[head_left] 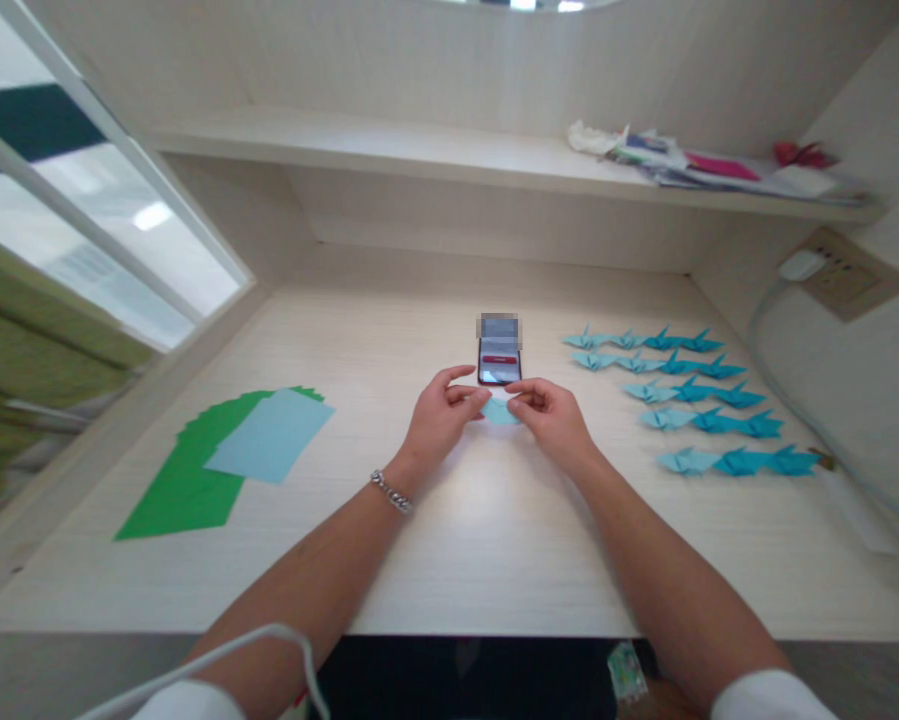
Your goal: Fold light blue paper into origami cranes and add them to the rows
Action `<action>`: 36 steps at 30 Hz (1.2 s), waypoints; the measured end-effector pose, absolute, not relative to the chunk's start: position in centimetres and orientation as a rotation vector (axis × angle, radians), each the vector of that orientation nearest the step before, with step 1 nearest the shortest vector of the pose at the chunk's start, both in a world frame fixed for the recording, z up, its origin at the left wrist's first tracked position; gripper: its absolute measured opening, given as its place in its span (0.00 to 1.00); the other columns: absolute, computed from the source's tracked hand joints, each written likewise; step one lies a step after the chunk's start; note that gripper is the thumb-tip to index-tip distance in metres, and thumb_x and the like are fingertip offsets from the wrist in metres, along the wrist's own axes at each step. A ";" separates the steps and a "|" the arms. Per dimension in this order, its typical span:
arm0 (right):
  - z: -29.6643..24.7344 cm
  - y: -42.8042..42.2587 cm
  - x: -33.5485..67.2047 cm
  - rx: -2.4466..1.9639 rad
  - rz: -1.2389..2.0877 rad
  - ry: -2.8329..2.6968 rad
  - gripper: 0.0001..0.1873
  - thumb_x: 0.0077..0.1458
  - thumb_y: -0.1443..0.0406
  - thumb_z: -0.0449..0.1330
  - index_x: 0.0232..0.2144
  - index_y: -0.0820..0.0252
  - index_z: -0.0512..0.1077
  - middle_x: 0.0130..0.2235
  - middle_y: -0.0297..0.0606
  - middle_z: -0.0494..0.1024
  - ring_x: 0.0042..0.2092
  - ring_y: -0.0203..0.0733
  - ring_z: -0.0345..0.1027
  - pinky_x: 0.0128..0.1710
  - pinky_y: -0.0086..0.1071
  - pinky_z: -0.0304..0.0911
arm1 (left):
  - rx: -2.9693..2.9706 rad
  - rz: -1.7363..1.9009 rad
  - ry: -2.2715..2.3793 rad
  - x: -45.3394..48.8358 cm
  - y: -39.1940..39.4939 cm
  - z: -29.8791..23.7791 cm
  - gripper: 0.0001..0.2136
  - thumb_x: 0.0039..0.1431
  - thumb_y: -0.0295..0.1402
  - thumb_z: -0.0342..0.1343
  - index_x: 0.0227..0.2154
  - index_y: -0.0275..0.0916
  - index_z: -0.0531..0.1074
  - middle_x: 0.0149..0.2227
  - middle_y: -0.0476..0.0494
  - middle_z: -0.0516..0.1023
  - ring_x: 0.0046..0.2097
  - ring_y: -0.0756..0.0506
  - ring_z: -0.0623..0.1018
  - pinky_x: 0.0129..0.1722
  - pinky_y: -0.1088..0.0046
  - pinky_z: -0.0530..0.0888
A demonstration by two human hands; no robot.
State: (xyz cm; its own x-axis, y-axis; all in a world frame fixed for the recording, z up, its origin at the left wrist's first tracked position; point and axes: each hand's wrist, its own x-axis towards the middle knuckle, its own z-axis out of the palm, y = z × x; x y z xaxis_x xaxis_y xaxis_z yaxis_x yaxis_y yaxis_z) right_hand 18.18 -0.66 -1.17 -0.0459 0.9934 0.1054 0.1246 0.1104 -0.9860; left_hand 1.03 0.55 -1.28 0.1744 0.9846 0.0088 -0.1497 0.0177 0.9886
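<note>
Pale blue folded paper (pixel 500 411), green sheets (pixel 183 490), blue-teal cranes (pixel 708 420)

folded blue paper (pixel 500 411) between fingers (pixel 477 397)

Pale wooden desk (pixel 494 560) across the lower frame, with a matching shelf (pixel 389 145) above along the back wall. Window (pixel 81 230) at left, catching ceiling light. Wall socket (pixel 846 275) at upper right.

A silver chain-link bracelet (pixel 391 492) circles the left wrist. Both forearms are bare below white short sleeves (pixel 771 697) at the frame's bottom edge. A thin white cable (pixel 269 634) loops over the left arm.
</note>
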 end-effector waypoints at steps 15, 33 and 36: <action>-1.3 -0.7 17.9 -1.194 1.255 -1.427 0.13 0.44 0.57 0.64 0.30 0.62 0.73 0.28 0.37 0.76 0.29 0.37 0.68 0.29 0.30 0.62 | 1.271 1.145 0.950 1.2 0.3 -1.4 0.18 0.46 0.30 0.64 0.42 0.35 0.70 0.31 0.44 0.79 0.33 0.48 0.79 0.37 0.71 0.75; -0.8 -1.0 18.0 -1.260 0.933 -1.512 0.12 0.48 0.63 0.62 0.38 0.54 0.78 0.40 0.38 0.80 0.39 0.44 0.73 0.39 0.36 0.67 | 1.414 1.088 0.988 0.9 0.4 -1.5 0.15 0.47 0.34 0.64 0.40 0.36 0.76 0.37 0.39 0.80 0.38 0.45 0.78 0.42 0.66 0.74; -1.1 -1.0 17.8 -1.290 0.897 -1.479 0.12 0.48 0.62 0.63 0.38 0.53 0.78 0.40 0.38 0.80 0.40 0.45 0.73 0.39 0.37 0.67 | 1.389 1.132 1.003 0.9 0.4 -1.3 0.15 0.45 0.34 0.65 0.39 0.36 0.77 0.37 0.39 0.80 0.38 0.45 0.79 0.42 0.66 0.75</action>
State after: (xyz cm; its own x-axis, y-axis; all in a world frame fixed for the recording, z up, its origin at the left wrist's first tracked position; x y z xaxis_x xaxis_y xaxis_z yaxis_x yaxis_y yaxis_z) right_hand 17.85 -1.02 -1.07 0.0011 0.9828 0.1845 0.2904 0.1763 -0.9405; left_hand 0.93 0.35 -1.28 0.2059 0.9720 0.1131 -0.0050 -0.1146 0.9934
